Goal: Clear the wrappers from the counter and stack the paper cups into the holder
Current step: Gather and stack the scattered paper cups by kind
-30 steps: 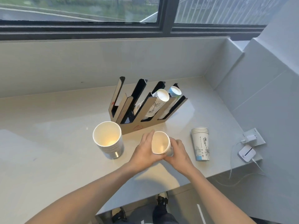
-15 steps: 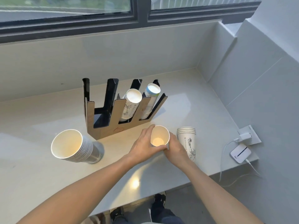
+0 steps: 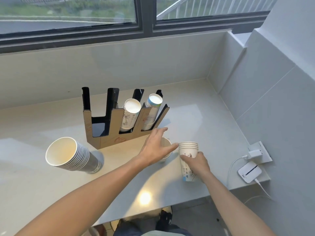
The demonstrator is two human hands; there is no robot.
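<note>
Printed cup stack upright, right hand grip wrapped around it; left hand spread wide over single cup, just left.

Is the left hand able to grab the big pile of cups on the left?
Probably yes. The left hand is open and holds nothing, and only bare counter lies between it and the big stack of cups.

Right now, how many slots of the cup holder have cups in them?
2. The holder has three slots: the middle slot's stack and the right slot's stack lean back; the left slot shows no cups.
</note>
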